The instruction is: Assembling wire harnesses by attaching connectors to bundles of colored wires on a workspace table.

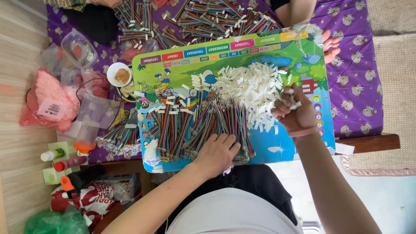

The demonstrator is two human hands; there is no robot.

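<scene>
A colourful picture board (299,143) lies across my lap and bears a heap of small white plastic connectors (251,86) and rows of multicoloured ribbon wires (195,125). My left hand (216,151) rests palm down on the near ends of the wires, fingers spread over them. My right hand (294,112) is raised over the board's right side, fingers closed around several white connectors.
More bundles of coloured wires (208,19) lie on the purple patterned cloth (351,65) beyond the board. Another person's foot (331,45) shows at the board's far right corner. To the left sit plastic bags (47,104), a small bowl (119,74), bottles (69,163) and clear containers (79,48).
</scene>
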